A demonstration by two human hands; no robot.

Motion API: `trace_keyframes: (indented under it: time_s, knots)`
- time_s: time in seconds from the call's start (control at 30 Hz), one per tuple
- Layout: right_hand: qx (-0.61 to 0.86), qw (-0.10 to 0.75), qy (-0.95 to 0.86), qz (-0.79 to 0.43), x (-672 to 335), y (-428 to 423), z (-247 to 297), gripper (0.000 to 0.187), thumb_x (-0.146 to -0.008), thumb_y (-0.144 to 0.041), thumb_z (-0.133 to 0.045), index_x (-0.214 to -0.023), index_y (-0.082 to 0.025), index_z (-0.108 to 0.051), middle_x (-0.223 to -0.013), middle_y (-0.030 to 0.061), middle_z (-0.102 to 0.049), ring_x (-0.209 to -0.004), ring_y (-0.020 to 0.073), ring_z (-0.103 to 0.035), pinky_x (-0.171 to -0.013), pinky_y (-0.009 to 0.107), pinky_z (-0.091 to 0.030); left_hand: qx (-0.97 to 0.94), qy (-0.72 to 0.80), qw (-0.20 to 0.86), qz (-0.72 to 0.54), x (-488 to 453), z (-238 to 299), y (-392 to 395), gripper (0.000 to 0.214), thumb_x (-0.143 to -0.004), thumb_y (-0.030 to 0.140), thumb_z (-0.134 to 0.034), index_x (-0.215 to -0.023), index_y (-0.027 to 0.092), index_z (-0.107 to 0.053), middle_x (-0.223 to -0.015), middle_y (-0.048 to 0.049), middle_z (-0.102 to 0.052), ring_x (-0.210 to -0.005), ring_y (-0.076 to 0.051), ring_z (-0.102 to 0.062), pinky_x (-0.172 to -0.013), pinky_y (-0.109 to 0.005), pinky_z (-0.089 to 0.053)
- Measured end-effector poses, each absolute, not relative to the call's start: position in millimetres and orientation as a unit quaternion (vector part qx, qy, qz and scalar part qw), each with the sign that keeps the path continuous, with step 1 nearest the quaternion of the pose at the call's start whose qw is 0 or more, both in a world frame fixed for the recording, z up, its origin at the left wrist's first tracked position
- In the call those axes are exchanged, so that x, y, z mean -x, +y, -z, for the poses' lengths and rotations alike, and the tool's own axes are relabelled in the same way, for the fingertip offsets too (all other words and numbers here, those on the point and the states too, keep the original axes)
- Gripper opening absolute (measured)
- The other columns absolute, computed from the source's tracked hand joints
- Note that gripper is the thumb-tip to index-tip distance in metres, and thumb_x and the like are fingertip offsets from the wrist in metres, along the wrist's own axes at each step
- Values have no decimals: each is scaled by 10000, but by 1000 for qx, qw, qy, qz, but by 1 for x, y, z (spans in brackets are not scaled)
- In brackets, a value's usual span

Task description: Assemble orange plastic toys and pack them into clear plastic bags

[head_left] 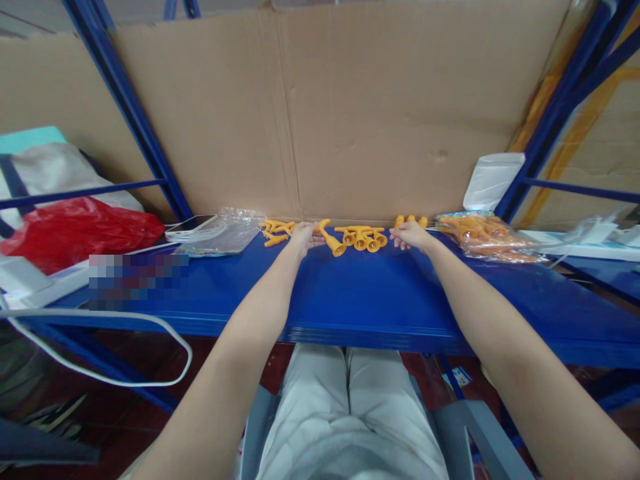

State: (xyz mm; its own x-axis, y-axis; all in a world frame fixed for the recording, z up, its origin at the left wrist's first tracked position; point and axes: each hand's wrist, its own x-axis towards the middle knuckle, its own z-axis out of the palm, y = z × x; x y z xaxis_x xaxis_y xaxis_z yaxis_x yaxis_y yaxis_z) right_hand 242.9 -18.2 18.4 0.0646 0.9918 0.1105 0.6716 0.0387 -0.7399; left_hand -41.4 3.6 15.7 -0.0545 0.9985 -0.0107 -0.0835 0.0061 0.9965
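Note:
At the back of the blue table, my left hand [304, 239] closes its fingers at an orange plastic horn-shaped piece [333, 243], whose flared hollow end faces me. Just right of it lie several more such orange pieces [361, 241], side by side with their flared ends toward me. My right hand [411, 235] is closed, fingertips pinched together at the right end of this row; what is between them is too small to make out. Orange rounded parts [411, 219] stand behind that hand. Left of my left hand is a group of thin orange parts [277, 231].
A clear bag of orange pieces [475, 235] lies at the right, with a white box flap [494, 180] behind. Flat clear bags [227, 233] and a red plastic bag [85, 230] are at the left. Cardboard [350, 107] walls the back; a white cable [125, 383] loops over the front edge.

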Motion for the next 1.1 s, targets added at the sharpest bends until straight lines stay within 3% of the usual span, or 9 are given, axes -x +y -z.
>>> trace_keyframes:
  time_s: [0.17,0.3,0.43,0.57,0.7,0.8,0.93,1.1]
  knots:
    - [632,311,-657,-269,-242,-11,-12,303,-871,-361,-621,-667,-144,-565,-643,115,-620,-647,224,-646,-641,364,-504,-454,530,496,-517,43,-9,7,136,-873,279,-607,-956,204,-530,-613,17,-596,-492,-105,-590,-713,-310,-550]
    - [625,306,-665,-272,-240,-10,-10,332,-861,-391,-631,-648,-150,-548,-669,126,-627,-630,220,-637,-620,367,-498,-446,532,515,-502,39,-9,4,178,-874,130,-566,-1043,167,-524,-682,-15,-631,-533,-101,-605,-713,-276,-543]
    - [621,308,-665,-279,-240,-9,-9,322,-857,-364,-644,-636,-152,-547,-636,110,-618,-625,216,-634,-626,373,-496,-447,516,521,-513,32,-9,1,382,-867,78,-542,-1223,157,-429,-950,-99,-674,-756,-124,-678,-763,-258,-534]
    - [624,307,-664,-275,-241,-10,-8,332,-860,-359,-641,-618,-152,-546,-649,119,-627,-617,204,-635,-560,308,-488,-562,559,381,-476,28,-6,-1,434,-763,86,-669,-1166,153,-523,-1042,-109,-669,-977,-192,-657,-843,-273,-493]
    - [625,299,-672,-263,-240,-11,-9,330,-869,-386,-620,-632,-165,-558,-640,114,-639,-568,171,-618,-416,207,-419,-692,569,199,-397,25,-6,-5,209,-739,182,-706,-943,149,-670,-842,-79,-695,-918,-241,-659,-837,-293,-475]
    - [628,297,-674,-253,-238,-14,-11,317,-880,-350,-604,-632,-157,-554,-625,116,-640,-520,140,-595,-390,182,-399,-766,535,131,-330,19,-8,-10,161,-774,266,-683,-879,151,-722,-838,-85,-716,-886,-251,-669,-829,-299,-482]
    - [650,261,-679,-221,-232,-19,-16,283,-908,-224,-535,-639,-136,-548,-668,121,-657,-509,112,-585,-442,183,-417,-814,517,75,-253,12,-8,-17,270,-805,236,-645,-1056,176,-728,-991,-79,-735,-958,-242,-671,-881,-288,-482]
    - [668,222,-683,-195,-229,-20,-17,263,-931,-219,-476,-731,-108,-604,-759,143,-690,-621,155,-650,-534,212,-464,-828,519,36,-209,11,-3,-15,381,-884,146,-490,-1223,214,-649,-1221,-52,-672,-1150,-192,-604,-991,-254,-429]
